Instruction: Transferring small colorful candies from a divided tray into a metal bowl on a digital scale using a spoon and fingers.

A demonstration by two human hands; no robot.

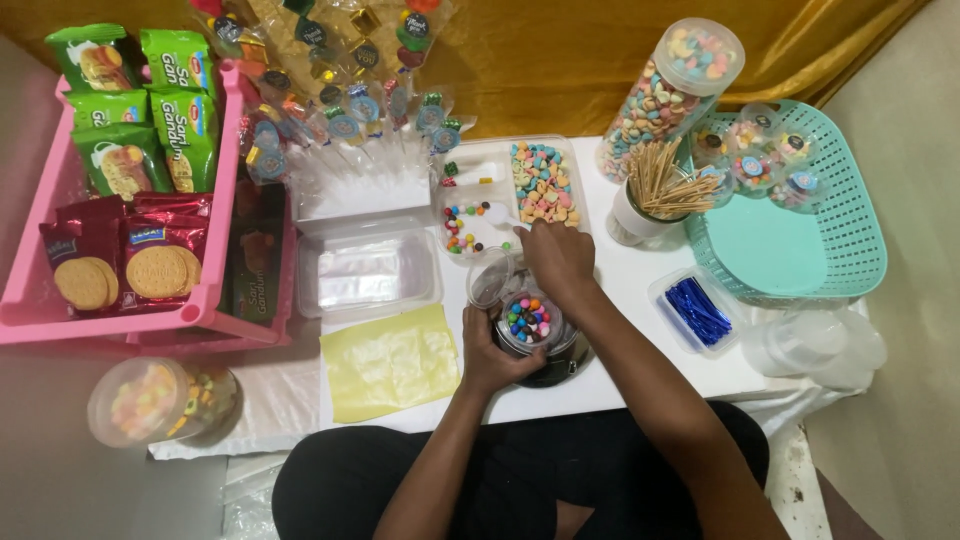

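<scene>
Holding candy cup [528, 322], left hand [492, 355], right hand [556, 256] reaching

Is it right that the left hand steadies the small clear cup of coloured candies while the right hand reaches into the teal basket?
Not quite. In the head view the left hand does steady the cup, but the right hand reaches to the divided candy tray, not the teal basket.

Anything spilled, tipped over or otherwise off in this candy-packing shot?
One thing stands out: the tall candy jar behind the stick cup looks tilted. The left hand holds the small candy cup upright; the right hand reaches the divided tray.
</scene>
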